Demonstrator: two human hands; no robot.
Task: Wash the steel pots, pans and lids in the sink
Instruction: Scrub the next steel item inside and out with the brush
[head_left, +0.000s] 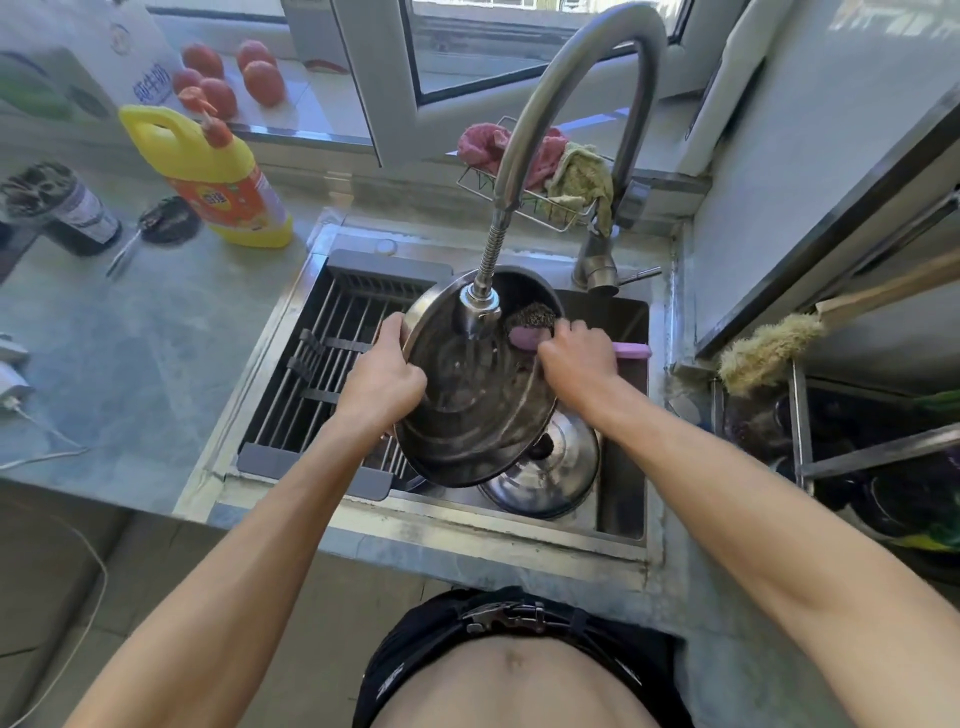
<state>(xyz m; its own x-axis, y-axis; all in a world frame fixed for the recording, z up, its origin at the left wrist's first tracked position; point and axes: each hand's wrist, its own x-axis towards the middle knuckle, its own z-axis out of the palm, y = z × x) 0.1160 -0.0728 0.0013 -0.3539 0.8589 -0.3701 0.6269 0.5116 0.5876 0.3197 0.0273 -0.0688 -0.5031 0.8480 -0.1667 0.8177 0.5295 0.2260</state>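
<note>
One steel pot (467, 410) is held tilted over the sink (623, 415) under the faucet (480, 304), its rim grasped by the left hand (382, 376). A pink-handled scrubber (530, 330) is grasped inside it by the right hand (576, 358). A lid (556, 467) lies below. The label of the yellow bottle (218, 176) cannot be read.

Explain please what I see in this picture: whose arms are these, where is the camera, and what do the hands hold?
There is no machine here. A person wears the camera on the head, so it looks down along both bare arms at a kitchen sink.

The left hand grips the rim of a round steel pot, tilted under the curved steel tap. The right hand holds a scrubbing brush with a pink handle against the inside of the pot.

Below the pot, a domed steel lid lies in the sink. A grey draining rack covers the sink's left part. On the counter stand a yellow detergent bottle and red tomatoes.
</note>
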